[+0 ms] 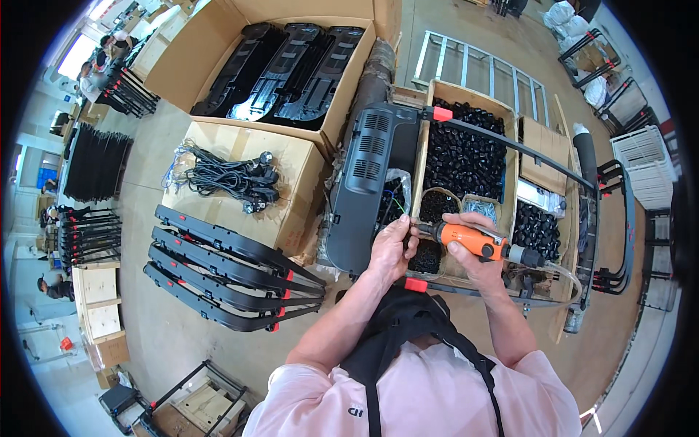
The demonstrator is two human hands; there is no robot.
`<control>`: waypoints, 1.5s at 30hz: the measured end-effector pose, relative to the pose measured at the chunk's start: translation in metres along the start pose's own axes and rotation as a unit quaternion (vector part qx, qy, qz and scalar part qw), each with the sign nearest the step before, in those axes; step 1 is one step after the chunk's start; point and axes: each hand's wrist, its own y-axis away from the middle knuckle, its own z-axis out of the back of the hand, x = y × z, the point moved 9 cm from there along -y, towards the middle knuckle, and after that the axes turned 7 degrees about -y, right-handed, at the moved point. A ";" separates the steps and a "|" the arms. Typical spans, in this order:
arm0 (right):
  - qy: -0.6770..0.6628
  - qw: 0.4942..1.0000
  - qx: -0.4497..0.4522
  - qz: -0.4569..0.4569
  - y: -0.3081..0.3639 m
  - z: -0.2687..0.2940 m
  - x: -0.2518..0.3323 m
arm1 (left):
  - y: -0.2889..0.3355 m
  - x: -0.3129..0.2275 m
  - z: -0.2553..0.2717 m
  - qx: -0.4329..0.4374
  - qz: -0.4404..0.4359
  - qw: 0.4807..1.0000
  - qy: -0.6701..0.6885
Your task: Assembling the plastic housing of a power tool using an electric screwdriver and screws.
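My right hand is wrapped round an orange pneumatic screwdriver lying level, its nose to the left and a clear air hose trailing from its grey rear end. At the driver's tip my left hand is closed in a pinch; whatever is between its fingers is too small to make out. Both hands are above the right end of a long black plastic housing with slotted vents. A black tubular frame with red end pieces extends to the right from the housing.
Beneath the frame a wooden bin holds many black plastic parts, with small tubs of screws nearer me. Left are black frame bars, a carton with coiled power cords, and an open carton of black covers.
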 end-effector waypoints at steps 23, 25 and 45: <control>0.089 0.992 0.034 -0.083 -0.154 -0.144 -0.041 | 0.008 -0.150 0.122 -0.107 -0.073 0.989 -0.068; 0.107 0.990 0.049 -0.083 -0.164 -0.154 -0.042 | 0.004 -0.178 0.135 -0.139 -0.132 0.945 -0.264; 0.151 0.978 0.069 -0.127 -0.182 -0.171 -0.068 | 0.001 -0.190 0.116 -0.243 -0.302 0.688 -0.613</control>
